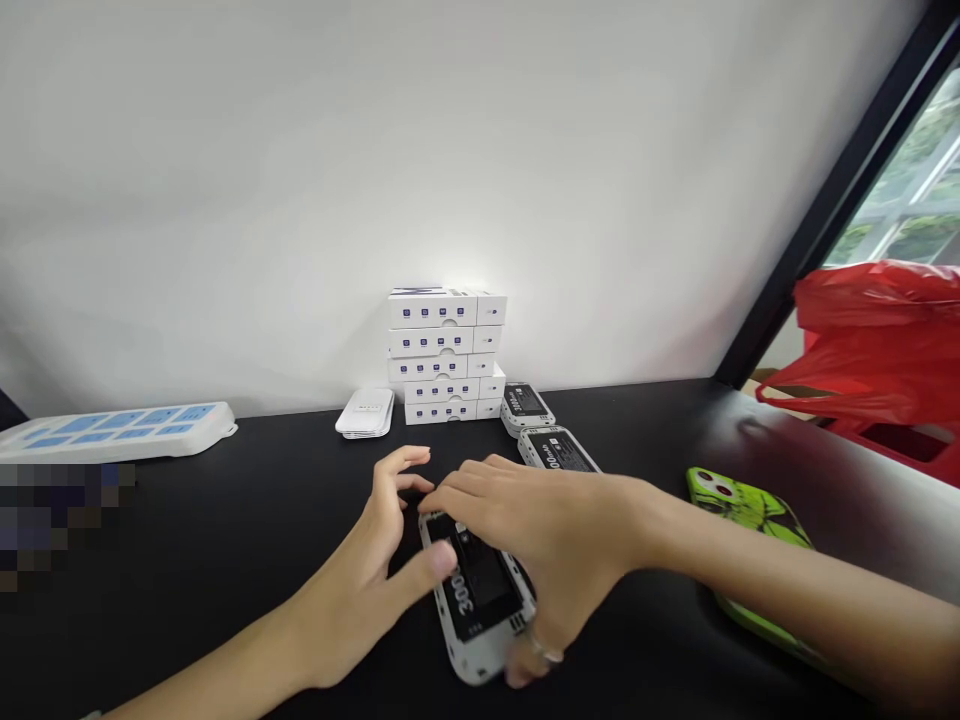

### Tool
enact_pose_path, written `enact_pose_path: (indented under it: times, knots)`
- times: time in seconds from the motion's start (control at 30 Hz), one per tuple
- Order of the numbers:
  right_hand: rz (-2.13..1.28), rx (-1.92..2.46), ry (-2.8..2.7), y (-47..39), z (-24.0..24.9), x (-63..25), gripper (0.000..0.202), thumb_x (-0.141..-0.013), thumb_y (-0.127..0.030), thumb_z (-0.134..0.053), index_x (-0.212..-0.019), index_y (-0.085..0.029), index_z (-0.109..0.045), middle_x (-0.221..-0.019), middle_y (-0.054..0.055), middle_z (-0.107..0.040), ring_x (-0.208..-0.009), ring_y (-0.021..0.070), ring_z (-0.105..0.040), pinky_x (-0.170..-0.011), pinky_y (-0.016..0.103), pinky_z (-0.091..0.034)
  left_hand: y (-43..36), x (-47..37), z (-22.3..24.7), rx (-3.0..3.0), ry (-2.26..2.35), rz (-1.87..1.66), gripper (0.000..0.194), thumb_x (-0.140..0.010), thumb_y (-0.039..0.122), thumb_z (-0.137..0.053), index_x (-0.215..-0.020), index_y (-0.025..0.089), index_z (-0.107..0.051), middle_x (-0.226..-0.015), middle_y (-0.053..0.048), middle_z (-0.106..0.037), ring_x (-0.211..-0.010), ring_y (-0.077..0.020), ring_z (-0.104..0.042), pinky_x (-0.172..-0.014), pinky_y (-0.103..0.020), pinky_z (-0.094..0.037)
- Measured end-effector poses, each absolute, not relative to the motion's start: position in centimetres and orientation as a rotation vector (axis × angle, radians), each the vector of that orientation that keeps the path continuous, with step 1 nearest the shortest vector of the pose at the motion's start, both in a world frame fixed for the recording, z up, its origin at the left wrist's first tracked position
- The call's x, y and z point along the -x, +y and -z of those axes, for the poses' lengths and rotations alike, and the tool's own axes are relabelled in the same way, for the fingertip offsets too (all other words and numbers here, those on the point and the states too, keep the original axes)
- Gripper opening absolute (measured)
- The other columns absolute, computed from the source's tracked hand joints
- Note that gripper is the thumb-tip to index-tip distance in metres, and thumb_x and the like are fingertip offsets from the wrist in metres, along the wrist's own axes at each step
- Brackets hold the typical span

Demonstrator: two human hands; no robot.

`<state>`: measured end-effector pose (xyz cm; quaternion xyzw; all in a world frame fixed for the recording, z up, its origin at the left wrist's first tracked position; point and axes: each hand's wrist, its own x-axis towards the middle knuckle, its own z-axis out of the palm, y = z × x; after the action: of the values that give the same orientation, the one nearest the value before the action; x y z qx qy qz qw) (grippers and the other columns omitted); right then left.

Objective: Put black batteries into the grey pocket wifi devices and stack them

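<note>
A white-framed handheld device [484, 648] lies tilted on the black table, its back off and a black battery [487, 580] marked with a number starting "300" showing. My right hand [540, 525] arches over it from the right, with fingers at the far end and the thumb, slightly blurred, by the near right corner; a ring shows on it. On the left side, my left hand [382, 560] has its fingers apart, and its thumb reaches over the battery. Whether that thumb presses on it I cannot tell. Behind my right hand lie similar opened devices [559, 448].
Several white boxes [442, 345] are stacked against the wall, with white covers [365, 413] left of them. A power strip [120, 430] lies far left. To the right are a phone in a green case [750, 505] and a red plastic bag [877, 340].
</note>
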<state>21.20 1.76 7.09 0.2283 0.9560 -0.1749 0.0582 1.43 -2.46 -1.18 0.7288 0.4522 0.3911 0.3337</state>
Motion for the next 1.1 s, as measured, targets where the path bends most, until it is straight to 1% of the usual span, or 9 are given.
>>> enact_pose_path:
  times: [0.13,0.23,0.43,0.63,0.73,0.8,0.93,1.03,1.1]
  knots:
    - [0.988,-0.674,2.704,3.4,-10.5,-23.5,0.073,-0.056,-0.033,-0.085,-0.121,-0.021,-0.055,-0.118,0.002,-0.063,-0.105,0.0211,-0.060,-0.091,0.030,-0.046,-1.8,-1.6,1.9,-1.933,1.233,-1.091,0.054,-0.095,0.064,-0.030,-0.134,0.027,-0.027,-0.142,-0.013,-0.039,-0.121,-0.0307,-0.051,-0.101,-0.053,-0.040]
    - [1.144,-0.833,2.606,6.2,-12.1,-26.7,0.063,-0.058,-0.032,-0.082,-0.113,-0.020,-0.056,-0.118,0.003,-0.062,-0.107,0.0227,-0.059,-0.091,0.031,-0.047,-1.5,-1.8,2.3,-1.929,1.254,-1.088,0.049,-0.096,0.060,-0.032,-0.133,0.029,-0.028,-0.139,-0.012,-0.043,-0.117,-0.0295,-0.054,-0.099,-0.052,-0.042]
    - [0.687,-1.382,2.955,12.4,-9.1,-31.0,0.064,-0.061,-0.048,-0.081,-0.111,-0.020,-0.051,-0.127,0.011,-0.054,-0.120,0.0284,-0.050,-0.105,0.042,-0.038,-1.6,-1.8,2.3,-1.931,1.292,-1.087,0.046,-0.096,0.055,-0.035,-0.133,0.028,-0.031,-0.135,-0.013,-0.049,-0.117,-0.0318,-0.055,-0.095,-0.053,-0.045]
    - [0.909,-1.284,3.018,14.1,-5.6,-30.7,0.075,-0.069,-0.050,-0.074,-0.130,-0.019,-0.046,-0.142,0.012,-0.046,-0.134,0.0264,-0.040,-0.114,0.042,-0.029,-1.9,-1.6,1.9,-1.939,1.314,-1.057,0.044,-0.095,0.053,-0.038,-0.131,0.028,-0.035,-0.128,-0.012,-0.055,-0.116,-0.0326,-0.057,-0.092,-0.052,-0.047]
    - [0.852,-1.322,2.981,13.3,-7.0,-30.4,0.086,-0.070,-0.054,-0.072,-0.141,-0.019,-0.038,-0.151,0.012,-0.038,-0.137,0.0292,-0.037,-0.110,0.043,-0.034,-1.9,-1.6,1.7,-1.945,1.310,-1.044,0.043,-0.095,0.053,-0.038,-0.130,0.029,-0.035,-0.126,-0.012,-0.056,-0.116,-0.0322,-0.057,-0.091,-0.052,-0.048]
    - [0.645,-1.501,2.949,12.0,-8.8,-30.1,0.082,-0.072,-0.060,-0.068,-0.138,-0.018,-0.041,-0.146,0.014,-0.043,-0.131,0.0322,-0.044,-0.103,0.044,-0.042,-1.9,-1.5,1.7,-1.946,1.306,-1.038,0.042,-0.096,0.053,-0.038,-0.130,0.030,-0.034,-0.125,-0.012,-0.056,-0.116,-0.0319,-0.057,-0.091,-0.051,-0.049]
    - [0.276,-1.812,2.601,8.3,-10.8,-28.5,0.082,-0.074,-0.070,-0.057,-0.134,-0.017,-0.042,-0.116,0.019,-0.065,-0.100,0.0360,-0.064,-0.082,0.049,-0.050,-2.0,-1.5,1.7,-1.948,1.299,-1.030,0.040,-0.096,0.052,-0.038,-0.130,0.030,-0.034,-0.126,-0.011,-0.054,-0.117,-0.0309,-0.056,-0.093,-0.053,-0.047]
    - [0.204,-1.798,2.401,5.9,-9.5,-26.9,0.093,-0.070,-0.071,-0.057,-0.141,-0.015,-0.034,-0.113,0.021,-0.066,-0.088,0.0374,-0.068,-0.072,0.049,-0.052,-1.9,-1.5,1.7,-1.950,1.289,-1.027,0.039,-0.097,0.051,-0.037,-0.130,0.030,-0.034,-0.126,-0.011,-0.054,-0.118,-0.0307,-0.056,-0.094,-0.054,-0.047]
    - [0.226,-1.781,2.368,4.9,-8.4,-26.2,0.096,-0.070,-0.065,-0.058,-0.145,-0.014,-0.028,-0.113,0.020,-0.065,-0.070,0.0318,-0.070,-0.065,0.045,-0.052,-1.9,-1.6,1.7,-1.952,1.282,-1.029,0.039,-0.097,0.051,-0.037,-0.130,0.030,-0.034,-0.125,-0.011,-0.054,-0.118,-0.0309,-0.056,-0.095,-0.054,-0.046]
